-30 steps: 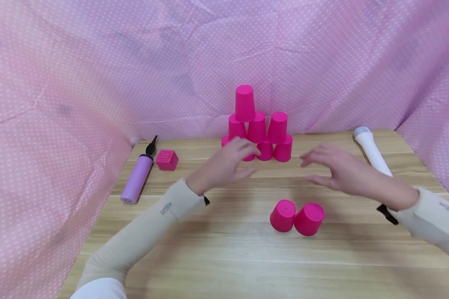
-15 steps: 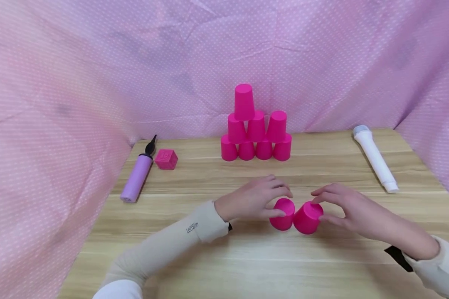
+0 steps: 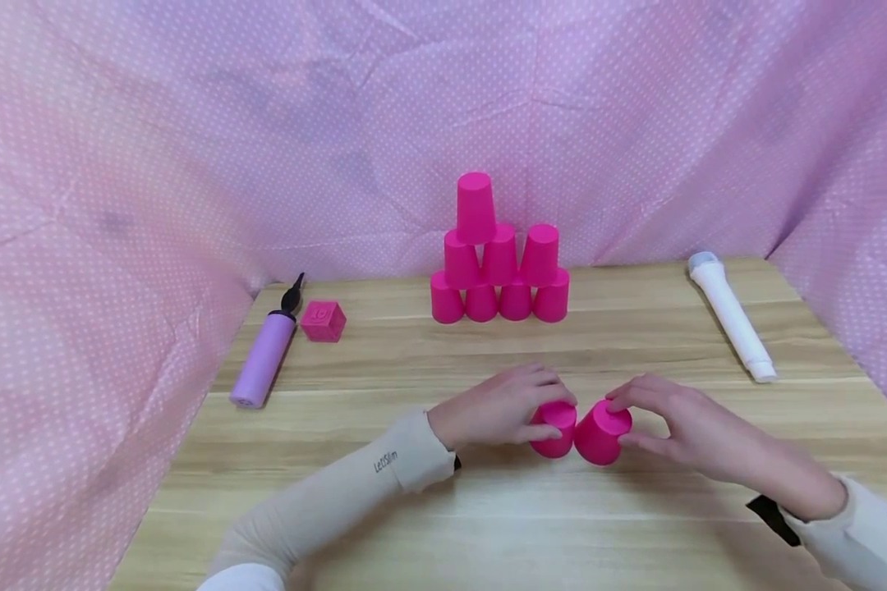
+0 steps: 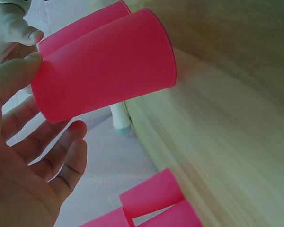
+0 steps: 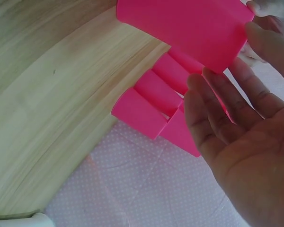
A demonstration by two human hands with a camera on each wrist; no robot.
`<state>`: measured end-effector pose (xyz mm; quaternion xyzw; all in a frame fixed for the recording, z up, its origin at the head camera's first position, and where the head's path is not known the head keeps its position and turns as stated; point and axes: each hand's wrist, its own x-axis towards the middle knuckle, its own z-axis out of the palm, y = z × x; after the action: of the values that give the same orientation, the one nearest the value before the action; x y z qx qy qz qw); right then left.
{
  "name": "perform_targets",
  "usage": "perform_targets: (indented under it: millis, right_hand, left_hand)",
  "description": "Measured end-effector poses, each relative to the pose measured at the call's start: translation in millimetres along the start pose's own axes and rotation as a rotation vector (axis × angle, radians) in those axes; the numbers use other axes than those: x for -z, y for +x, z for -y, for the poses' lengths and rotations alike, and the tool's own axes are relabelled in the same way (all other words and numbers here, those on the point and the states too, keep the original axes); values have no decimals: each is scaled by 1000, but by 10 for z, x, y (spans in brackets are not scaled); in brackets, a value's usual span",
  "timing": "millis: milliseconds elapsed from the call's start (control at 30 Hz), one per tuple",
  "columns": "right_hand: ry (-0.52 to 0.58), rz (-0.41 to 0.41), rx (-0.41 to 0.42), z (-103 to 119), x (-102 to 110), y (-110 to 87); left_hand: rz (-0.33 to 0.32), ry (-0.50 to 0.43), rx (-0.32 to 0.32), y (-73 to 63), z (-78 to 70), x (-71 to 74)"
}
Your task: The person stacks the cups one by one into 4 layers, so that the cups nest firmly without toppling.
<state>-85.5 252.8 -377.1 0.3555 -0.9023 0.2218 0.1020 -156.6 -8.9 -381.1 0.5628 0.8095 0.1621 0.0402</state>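
Two pink cups stand upside down side by side on the table at the front. My left hand pinches the left pink cup near its upturned base, thumb on the near side. In the left wrist view this cup partly covers the one behind it. Around the base of the right pink cup are the thumb and fingers of my right hand. Its wall fills the top of the right wrist view. Farther back rises a stack of upside-down pink cups in three tiers, with a single cup on top.
On the left of the table lie a purple hand pump with a black nozzle and a pink cube. A white microphone-shaped object lies at the right. Pink dotted cloth hangs behind and at the sides.
Both hands have come down and toward me from near the stack to the two front cups, and now hold them. The stack stands unchanged; the head view has shifted slightly.
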Motion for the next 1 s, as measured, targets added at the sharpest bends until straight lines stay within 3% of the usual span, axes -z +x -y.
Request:
perform_targets:
  millis: [200,767,1000]
  right_hand:
    - [5,6,-41,44,5,-13]
    - [-3,3,-24,70,-3,13]
    - [-15,-14,27,75,57,78]
  left_hand:
    - [8,-63,47,-16,-13,-50]
    - [-52,-78,41,-67,-45,-54]
    - [-96,-62,44,-113,-46,73]
